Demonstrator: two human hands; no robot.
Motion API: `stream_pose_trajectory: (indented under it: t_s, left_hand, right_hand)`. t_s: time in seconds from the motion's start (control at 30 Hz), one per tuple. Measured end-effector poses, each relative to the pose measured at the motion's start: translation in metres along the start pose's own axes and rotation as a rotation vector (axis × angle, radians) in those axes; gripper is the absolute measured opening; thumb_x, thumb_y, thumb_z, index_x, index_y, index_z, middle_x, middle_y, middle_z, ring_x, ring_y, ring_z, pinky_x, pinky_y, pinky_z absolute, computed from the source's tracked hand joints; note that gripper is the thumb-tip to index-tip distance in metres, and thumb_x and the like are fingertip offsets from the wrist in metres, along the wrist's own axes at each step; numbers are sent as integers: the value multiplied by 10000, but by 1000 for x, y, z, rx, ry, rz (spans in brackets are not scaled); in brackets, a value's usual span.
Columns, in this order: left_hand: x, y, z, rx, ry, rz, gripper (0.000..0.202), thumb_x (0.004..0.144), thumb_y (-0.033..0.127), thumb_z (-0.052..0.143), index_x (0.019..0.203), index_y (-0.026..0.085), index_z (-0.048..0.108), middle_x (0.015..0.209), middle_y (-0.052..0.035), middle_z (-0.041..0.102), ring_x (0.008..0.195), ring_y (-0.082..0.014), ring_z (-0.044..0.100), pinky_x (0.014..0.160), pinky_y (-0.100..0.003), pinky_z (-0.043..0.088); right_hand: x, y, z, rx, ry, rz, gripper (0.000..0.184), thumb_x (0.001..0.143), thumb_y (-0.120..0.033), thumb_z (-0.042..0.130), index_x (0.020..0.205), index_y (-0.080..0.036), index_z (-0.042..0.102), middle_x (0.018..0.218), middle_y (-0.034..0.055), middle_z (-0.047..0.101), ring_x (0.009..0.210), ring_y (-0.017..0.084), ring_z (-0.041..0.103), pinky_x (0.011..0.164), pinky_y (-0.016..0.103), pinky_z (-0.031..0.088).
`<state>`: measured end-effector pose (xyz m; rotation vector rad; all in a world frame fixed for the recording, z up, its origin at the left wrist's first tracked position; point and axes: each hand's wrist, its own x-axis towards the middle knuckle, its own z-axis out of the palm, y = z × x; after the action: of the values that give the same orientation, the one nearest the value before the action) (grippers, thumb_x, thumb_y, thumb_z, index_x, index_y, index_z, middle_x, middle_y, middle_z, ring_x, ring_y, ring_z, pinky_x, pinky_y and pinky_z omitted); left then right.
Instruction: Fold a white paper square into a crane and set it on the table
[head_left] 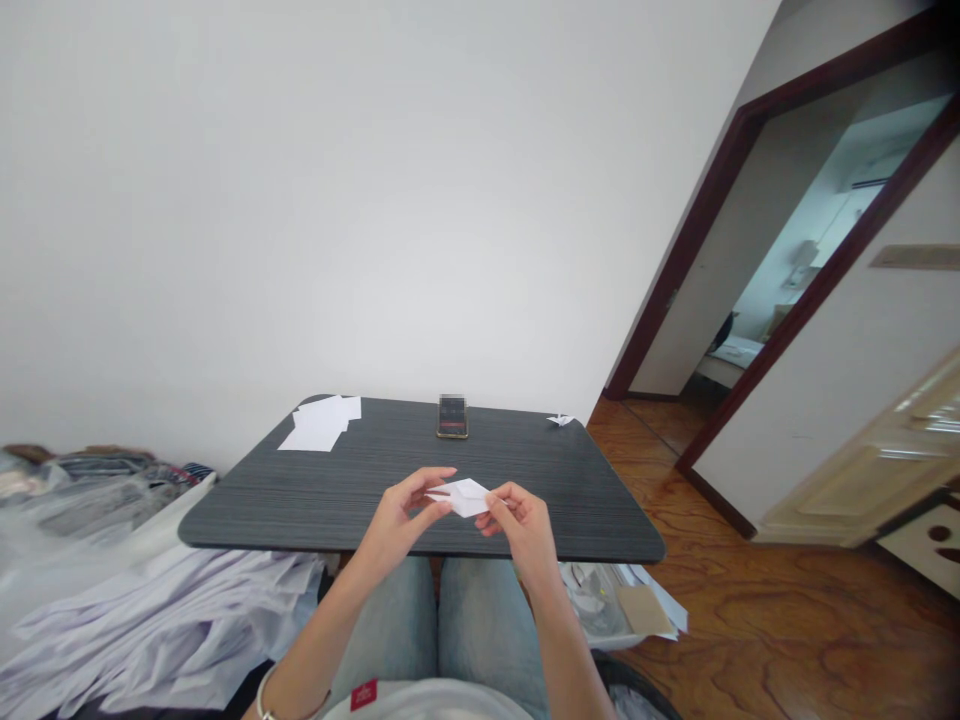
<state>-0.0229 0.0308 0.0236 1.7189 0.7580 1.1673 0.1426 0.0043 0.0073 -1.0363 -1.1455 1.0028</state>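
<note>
A small piece of folded white paper [466, 497], roughly diamond-shaped with creases showing, is held up between both hands over the near part of the dark table [300, 510]. My left hand [405, 508] has its thumb and fingers closed about the paper's left point. On the right point, my right hand [519, 512] pinches the paper between thumb and fingers, the other fingers curled beneath. Several loose white sheets [316, 425] lie overlapping at the table's back left. A small folded white paper piece [560, 420] rests at the back right corner.
A phone [452, 416] stands propped near the table's back edge, against the white wall side. White cloth [172, 630] and plastic-wrapped piles lie left of the table. Below its right side sits a bin [600, 610] with papers. A doorway [720, 260] opens at right.
</note>
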Motion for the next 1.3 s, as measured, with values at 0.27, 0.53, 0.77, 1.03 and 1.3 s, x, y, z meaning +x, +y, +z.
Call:
stream_pose_trajectory:
  t_s: [0.27,0.53,0.77,1.03,1.3]
  left_hand:
    - [-1,-9,9,82,60,70,146,660,232,663,785,159,686,826,-74,657,802,-194,577,742,-299,450]
    - [-1,-10,10,-6,176,30,64,648,210,668,662,147,668,701,-46,660,701,-176,590,685,-276,447]
    - [1,-4,11,-137,161,-3,79,648,213,661,631,138,643,670,-31,645,660,-160,582,642,-256,445]
    - [1,-2,16,-109,176,-7,100,681,216,622,630,131,628,635,-19,630,629,-148,564,611,-232,429]
    - [1,-1,23,-131,201,-18,122,698,229,598,627,129,603,618,-5,603,613,-135,541,594,-218,417]
  right_hand:
    - [-2,1,6,127,12,40,275,683,-412,624,645,-149,551,556,26,652,473,132,613,443,211,494]
    - [-5,-1,9,157,-56,-57,255,698,-355,630,854,-171,548,647,17,669,551,141,631,478,220,501]
    - [-8,0,7,68,-56,-135,107,653,-261,675,677,-168,629,607,15,646,590,159,626,523,246,504]
    - [-8,2,10,34,24,-199,67,651,-225,666,676,-165,650,584,16,658,538,153,615,535,260,499]
    - [-7,4,13,47,62,-245,49,648,-209,659,669,-171,635,619,7,617,584,141,580,525,232,460]
